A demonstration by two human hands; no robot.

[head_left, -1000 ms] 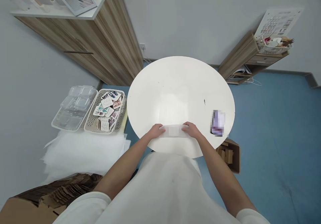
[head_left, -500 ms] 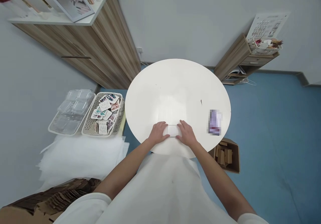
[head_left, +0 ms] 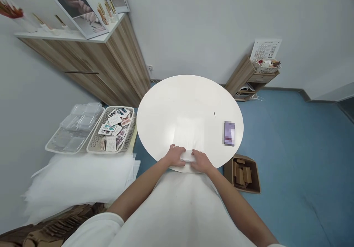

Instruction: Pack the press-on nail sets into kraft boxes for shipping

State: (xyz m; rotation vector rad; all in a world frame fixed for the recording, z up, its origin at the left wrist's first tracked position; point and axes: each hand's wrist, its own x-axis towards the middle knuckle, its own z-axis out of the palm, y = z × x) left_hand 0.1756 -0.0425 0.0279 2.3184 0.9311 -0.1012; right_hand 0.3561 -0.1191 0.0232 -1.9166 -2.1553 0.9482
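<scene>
A small white rectangular packet is gripped at its two ends near the front edge of the white round table. My left hand is closed on its left end, thumb on the near side and fingers on the far side. The other end is in my right hand, held the same way. What lies inside the packet cannot be made out. Beyond it a paler rectangle shows on the tabletop; I cannot tell whether it is a thin sheet or a reflection.
A blurred purple item lies at the table's right. A cardboard box with small brown boxes stands on the floor. Leftward are a basket of press-on nail cards, a basket of clear plastic cases, white sheets and a wooden cabinet.
Both hands have drawn the packet toward my body, closer to the table's near edge. The packet looks narrower from front to back. My view has shifted and tilted slightly.
</scene>
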